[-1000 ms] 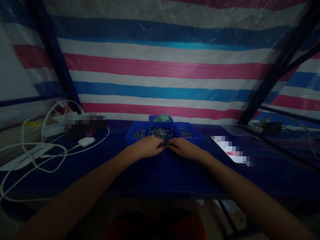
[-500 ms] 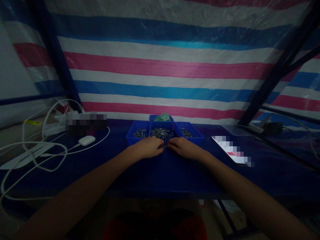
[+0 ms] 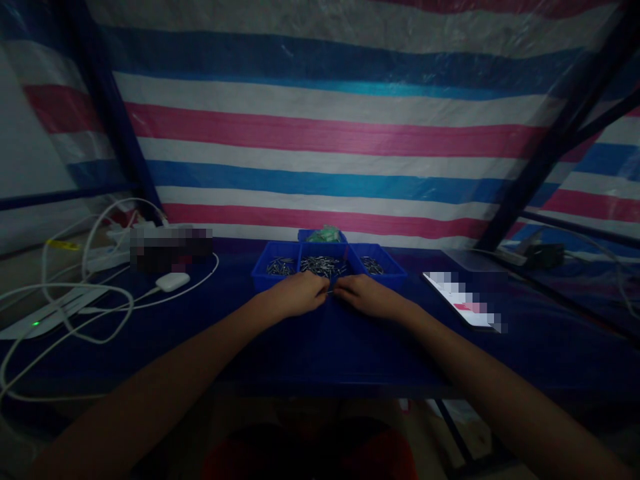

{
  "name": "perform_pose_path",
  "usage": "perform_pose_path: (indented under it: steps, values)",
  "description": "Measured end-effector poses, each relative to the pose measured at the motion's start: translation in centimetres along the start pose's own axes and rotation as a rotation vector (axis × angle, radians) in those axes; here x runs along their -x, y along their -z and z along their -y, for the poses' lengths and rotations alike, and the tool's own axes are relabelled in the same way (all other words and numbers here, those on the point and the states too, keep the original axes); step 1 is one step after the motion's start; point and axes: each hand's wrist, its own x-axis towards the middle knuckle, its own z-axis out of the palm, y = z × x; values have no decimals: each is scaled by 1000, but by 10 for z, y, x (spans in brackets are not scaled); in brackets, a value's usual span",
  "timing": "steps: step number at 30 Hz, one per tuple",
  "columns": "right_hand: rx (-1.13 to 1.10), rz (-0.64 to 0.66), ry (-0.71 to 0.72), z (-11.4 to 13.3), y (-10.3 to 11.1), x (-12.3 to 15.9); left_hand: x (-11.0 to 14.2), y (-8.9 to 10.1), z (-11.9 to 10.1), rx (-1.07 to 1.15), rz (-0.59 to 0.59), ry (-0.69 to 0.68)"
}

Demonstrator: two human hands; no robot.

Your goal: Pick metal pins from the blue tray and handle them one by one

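My left hand (image 3: 303, 293) and my right hand (image 3: 365, 295) meet just in front of a row of blue plastic bins, fingers closed and pinching. A thin, pale metal piece (image 3: 330, 291) shows in the narrow gap between the fingertips; it looks like a small pin or rivet, too small to name surely. Behind the hands, the middle bin (image 3: 325, 248) holds a heap of thin, shiny metal pieces (image 3: 323, 265). Similar pieces lie in the left bin (image 3: 259, 270) and the right bin (image 3: 395, 272). My hands partly cover the bins' front edges.
Another blue bin behind holds green plastic-like material (image 3: 327, 235). On the blue table (image 3: 320, 360), a phone (image 3: 453, 300) lies to the right. At left are a white charger (image 3: 173, 282), looped white cables (image 3: 133, 303) and a power strip. A striped sheet (image 3: 320, 133) hangs behind.
Both hands stay almost in place in front of the bins, still pinched around the thin piece. A small green light now shows on the white object at left.
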Motion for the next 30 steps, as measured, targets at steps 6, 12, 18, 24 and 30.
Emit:
perform_pose_path:
  steps: [6, 12, 18, 24, 30]
  values:
    - [-38, 27, 77, 0, -2, -1, -2, 1, -5, -14, -82, -57]
    - [-129, 25, 105, 1, -4, -2, -4, -2, -8, -1, -138, -115]
    - [-125, 46, 84, 0, -1, -1, -2, -1, -7, 28, -149, -118]
    - [-171, 47, 98, 0, 4, 1, -1, -3, -3, 4, -71, -44]
    - [-139, 62, 92, 0, 3, 0, -3, -4, -1, -21, -71, -117]
